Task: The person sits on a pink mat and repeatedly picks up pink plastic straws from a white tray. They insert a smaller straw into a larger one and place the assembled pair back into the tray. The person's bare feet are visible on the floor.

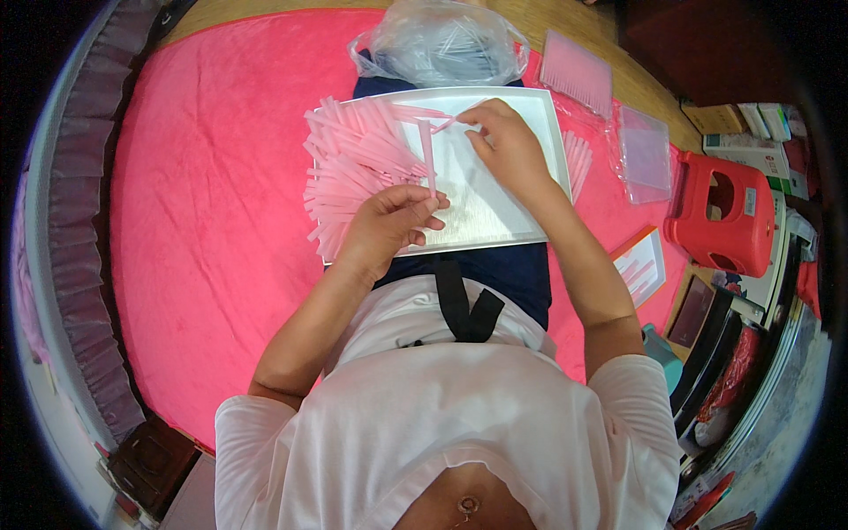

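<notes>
A shallow white tray (477, 231) rests on my lap. Heaped over its left side are many slim pink tubes (353, 159). My left hand (393, 221) is closed, thumb and fingers pinching the lower end of one pink tube (427, 150) that points away from me. Over the tray's far right part, my right hand (508, 146) has its thumb and forefinger close together at a thin pink piece (445, 124). That piece lies near the far end of the tube in my left hand; whether the two touch, I cannot tell.
Beyond the tray sits a clear plastic bag (442, 44) of whitish sticks. To the right are a pack of pink tubes (576, 72), a clear flat pack (645, 155), loose pink tubes (577, 163), an orange-edged box (642, 265) and a red stool (720, 212). A pink blanket (212, 221) spreads underneath.
</notes>
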Motion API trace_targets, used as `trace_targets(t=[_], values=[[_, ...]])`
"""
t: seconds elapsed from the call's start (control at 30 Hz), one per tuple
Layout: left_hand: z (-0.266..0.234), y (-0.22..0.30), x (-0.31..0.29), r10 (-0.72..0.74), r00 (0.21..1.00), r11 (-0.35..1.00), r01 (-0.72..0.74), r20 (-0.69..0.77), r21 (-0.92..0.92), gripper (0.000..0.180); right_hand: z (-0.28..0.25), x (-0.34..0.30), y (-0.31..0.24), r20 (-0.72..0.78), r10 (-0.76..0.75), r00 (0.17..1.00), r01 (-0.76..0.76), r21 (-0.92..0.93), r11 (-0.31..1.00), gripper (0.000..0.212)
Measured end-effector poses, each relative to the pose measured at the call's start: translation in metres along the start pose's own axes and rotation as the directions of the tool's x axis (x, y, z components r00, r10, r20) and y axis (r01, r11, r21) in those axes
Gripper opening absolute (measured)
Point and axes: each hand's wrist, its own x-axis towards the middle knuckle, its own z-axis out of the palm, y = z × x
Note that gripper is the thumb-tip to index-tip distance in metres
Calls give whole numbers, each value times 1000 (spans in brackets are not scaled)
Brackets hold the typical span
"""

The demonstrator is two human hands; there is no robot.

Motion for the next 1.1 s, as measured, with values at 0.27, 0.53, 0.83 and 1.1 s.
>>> trace_targets(t=[0.27,0.53,0.83,1.1], values=[[-9,4,0,-84,992,962,106,95,-253,24,24,13,6,179,-109,978,148,-223,964,22],[-9,5,1,-120,981,939,163,155,-304,26,21,0,13,102,-103,989,117,-142,983,23],[-10,5,0,-109,986,948,140,123,-285,24,26,5,2,139,-160,977,187,-213,959,13],[-5,5,-4,47,998,999,-48,49,15,19,8,10,8,129,-257,958,283,-262,923,9]])
